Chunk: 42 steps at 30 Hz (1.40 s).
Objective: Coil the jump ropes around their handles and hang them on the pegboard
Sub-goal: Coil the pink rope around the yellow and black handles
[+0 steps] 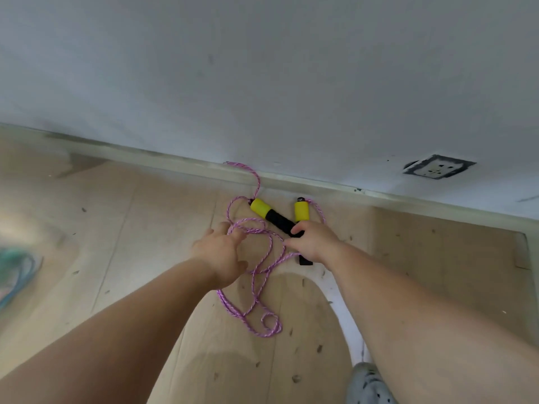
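On the cardboard-covered floor [145, 228], near its edge along the wall [262, 83], the right hand [313, 243] curls round the black ends of the two yellow-and-black handles [269, 214], while the left hand [223, 252] rests just beside them, fingers straight, on the pink rope [256, 287], which lies in loose loops.
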Each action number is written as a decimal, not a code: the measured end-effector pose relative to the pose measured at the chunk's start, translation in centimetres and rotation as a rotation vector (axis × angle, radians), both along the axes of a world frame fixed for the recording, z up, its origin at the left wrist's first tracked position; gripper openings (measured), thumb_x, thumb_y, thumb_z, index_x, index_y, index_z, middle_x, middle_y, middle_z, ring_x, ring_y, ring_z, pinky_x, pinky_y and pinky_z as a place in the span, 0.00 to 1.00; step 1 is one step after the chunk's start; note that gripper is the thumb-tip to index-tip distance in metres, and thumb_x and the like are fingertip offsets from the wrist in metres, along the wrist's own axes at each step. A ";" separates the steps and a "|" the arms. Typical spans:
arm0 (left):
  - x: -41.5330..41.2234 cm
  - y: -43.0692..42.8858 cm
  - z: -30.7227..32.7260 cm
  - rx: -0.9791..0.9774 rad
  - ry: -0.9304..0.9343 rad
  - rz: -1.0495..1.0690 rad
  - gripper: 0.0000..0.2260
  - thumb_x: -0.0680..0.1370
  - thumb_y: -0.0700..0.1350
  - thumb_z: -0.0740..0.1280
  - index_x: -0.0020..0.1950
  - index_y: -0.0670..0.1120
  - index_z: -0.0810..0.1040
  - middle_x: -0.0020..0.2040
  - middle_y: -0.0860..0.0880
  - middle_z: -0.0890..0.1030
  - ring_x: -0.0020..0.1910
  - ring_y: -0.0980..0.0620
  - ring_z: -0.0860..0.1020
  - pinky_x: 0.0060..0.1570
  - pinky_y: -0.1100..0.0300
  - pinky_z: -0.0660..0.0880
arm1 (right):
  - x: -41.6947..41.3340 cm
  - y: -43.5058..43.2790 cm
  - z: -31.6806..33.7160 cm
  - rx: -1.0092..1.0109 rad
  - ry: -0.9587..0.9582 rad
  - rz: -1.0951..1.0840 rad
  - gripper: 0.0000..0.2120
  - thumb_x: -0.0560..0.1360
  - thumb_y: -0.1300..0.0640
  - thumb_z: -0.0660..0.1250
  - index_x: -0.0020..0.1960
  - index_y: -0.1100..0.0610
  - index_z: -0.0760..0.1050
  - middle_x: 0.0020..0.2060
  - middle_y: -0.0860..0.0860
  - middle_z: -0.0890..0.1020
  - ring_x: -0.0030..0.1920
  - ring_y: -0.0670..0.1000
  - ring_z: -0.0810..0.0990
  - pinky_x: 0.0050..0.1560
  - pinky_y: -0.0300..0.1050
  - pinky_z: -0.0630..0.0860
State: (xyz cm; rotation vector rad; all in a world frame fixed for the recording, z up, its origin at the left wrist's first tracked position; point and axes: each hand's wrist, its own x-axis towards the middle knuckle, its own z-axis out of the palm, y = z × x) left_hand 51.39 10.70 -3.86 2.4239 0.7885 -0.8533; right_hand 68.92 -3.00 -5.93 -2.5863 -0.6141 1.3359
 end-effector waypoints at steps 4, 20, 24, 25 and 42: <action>-2.6 -0.2 -3.4 -0.056 0.109 0.018 0.30 0.79 0.59 0.64 0.80 0.58 0.60 0.82 0.47 0.52 0.76 0.39 0.63 0.70 0.45 0.69 | -1.0 0.6 -3.0 -0.041 0.037 0.164 0.12 0.79 0.47 0.64 0.61 0.43 0.80 0.62 0.56 0.77 0.61 0.59 0.75 0.62 0.49 0.75; -1.5 -3.1 -3.2 -0.134 -0.068 0.151 0.22 0.81 0.54 0.63 0.75 0.51 0.69 0.71 0.46 0.73 0.68 0.43 0.73 0.65 0.52 0.72 | -6.1 -4.8 -5.0 -0.075 -0.062 0.208 0.08 0.79 0.48 0.68 0.57 0.44 0.73 0.61 0.54 0.62 0.45 0.56 0.75 0.53 0.47 0.77; 0.2 -6.4 -4.7 -0.325 -0.120 0.320 0.18 0.83 0.53 0.61 0.71 0.48 0.75 0.64 0.46 0.80 0.62 0.43 0.77 0.61 0.54 0.74 | -9.9 -7.2 -6.2 -0.077 -0.054 0.155 0.14 0.80 0.51 0.62 0.63 0.38 0.71 0.59 0.51 0.63 0.46 0.57 0.74 0.49 0.47 0.74; 0.5 -7.2 -5.3 -0.371 -0.125 0.393 0.17 0.83 0.51 0.62 0.69 0.46 0.75 0.62 0.45 0.81 0.61 0.43 0.78 0.59 0.53 0.74 | -11.0 -7.8 -6.1 -0.051 -0.037 0.159 0.15 0.80 0.49 0.61 0.66 0.39 0.71 0.58 0.49 0.65 0.45 0.54 0.73 0.46 0.45 0.72; -4.3 -10.5 33.2 -0.691 -0.625 1.127 0.13 0.79 0.36 0.65 0.59 0.52 0.76 0.52 0.47 0.82 0.45 0.58 0.81 0.41 0.66 0.78 | -13.5 -7.9 34.1 0.443 0.199 -0.088 0.05 0.66 0.55 0.69 0.39 0.50 0.73 0.45 0.45 0.77 0.43 0.50 0.78 0.42 0.53 0.78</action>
